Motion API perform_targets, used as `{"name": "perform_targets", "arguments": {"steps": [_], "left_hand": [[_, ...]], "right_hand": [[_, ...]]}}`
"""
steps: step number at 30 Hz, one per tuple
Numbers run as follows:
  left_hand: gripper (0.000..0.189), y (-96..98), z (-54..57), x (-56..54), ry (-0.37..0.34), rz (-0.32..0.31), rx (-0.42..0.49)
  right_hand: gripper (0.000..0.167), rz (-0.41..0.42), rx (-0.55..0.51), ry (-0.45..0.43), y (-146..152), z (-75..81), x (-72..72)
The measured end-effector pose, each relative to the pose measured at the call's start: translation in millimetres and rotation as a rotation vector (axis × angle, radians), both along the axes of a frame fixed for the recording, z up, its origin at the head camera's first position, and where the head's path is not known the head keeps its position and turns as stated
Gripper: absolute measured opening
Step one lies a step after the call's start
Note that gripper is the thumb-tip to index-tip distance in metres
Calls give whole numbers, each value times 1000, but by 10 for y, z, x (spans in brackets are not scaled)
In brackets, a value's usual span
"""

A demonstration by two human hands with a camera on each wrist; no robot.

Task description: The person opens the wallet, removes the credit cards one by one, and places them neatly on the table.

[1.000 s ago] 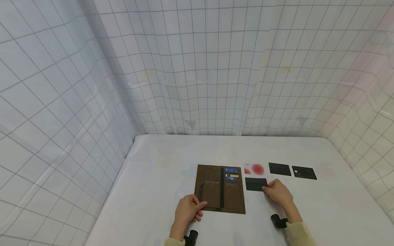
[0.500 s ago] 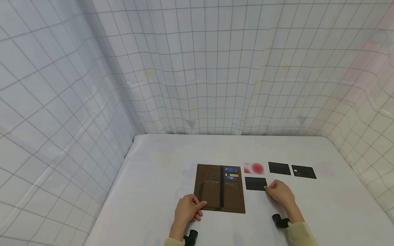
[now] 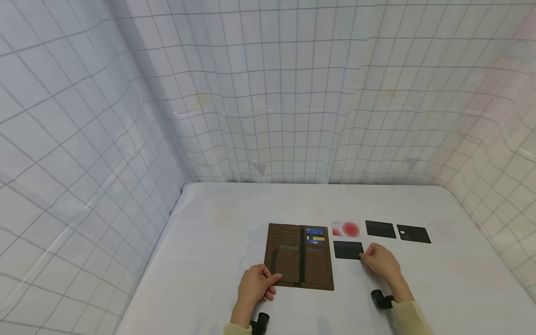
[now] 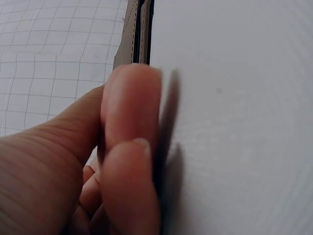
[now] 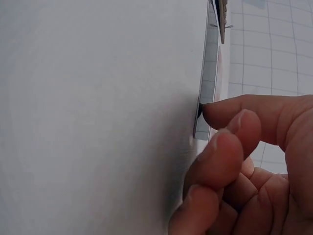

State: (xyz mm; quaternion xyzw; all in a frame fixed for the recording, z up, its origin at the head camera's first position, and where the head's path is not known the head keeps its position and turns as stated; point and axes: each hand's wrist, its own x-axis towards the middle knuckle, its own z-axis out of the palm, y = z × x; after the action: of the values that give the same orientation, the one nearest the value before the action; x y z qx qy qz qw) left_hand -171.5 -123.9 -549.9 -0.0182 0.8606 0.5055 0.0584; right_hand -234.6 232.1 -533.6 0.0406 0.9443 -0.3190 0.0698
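An open brown wallet lies flat in the head view, with blue cards in its upper right slots. My left hand holds its lower left corner, thumb on top and fingers curled at the edge; in the left wrist view the fingertips cover the contact. A black card lies just right of the wallet. At that card's lower right corner rests my right hand. The right wrist view has the thumb touching the card, while the loosely curled other fingers stay off it.
Above the black card lies a white-and-red card. A second black card and a black chip card continue that row rightward. Gridded white curtains enclose the white table at the back and both sides.
My right hand has shifted slightly right, so less of it overlaps the black card's corner. The left hand, the wallet and the cards have stayed put.
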Motion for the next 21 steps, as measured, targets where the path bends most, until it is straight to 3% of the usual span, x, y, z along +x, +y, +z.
{"name": "perform_targets", "arguments": {"steps": [4, 8, 16, 21], "left_hand": [[33, -3, -4, -2, -2, -3, -1], [33, -8, -12, -10, -1, 0, -5], [33, -9, -19, -9, -7, 9, 5], [33, -9, -20, -3, -15, 7, 16]], "right_hand": [[22, 19, -24, 66, -94, 18, -40], [22, 68, -131, 140, -320, 44, -121], [18, 355, -338, 199, -998, 143, -178], [15, 493, -330, 201, -1358, 86, -169]]}}
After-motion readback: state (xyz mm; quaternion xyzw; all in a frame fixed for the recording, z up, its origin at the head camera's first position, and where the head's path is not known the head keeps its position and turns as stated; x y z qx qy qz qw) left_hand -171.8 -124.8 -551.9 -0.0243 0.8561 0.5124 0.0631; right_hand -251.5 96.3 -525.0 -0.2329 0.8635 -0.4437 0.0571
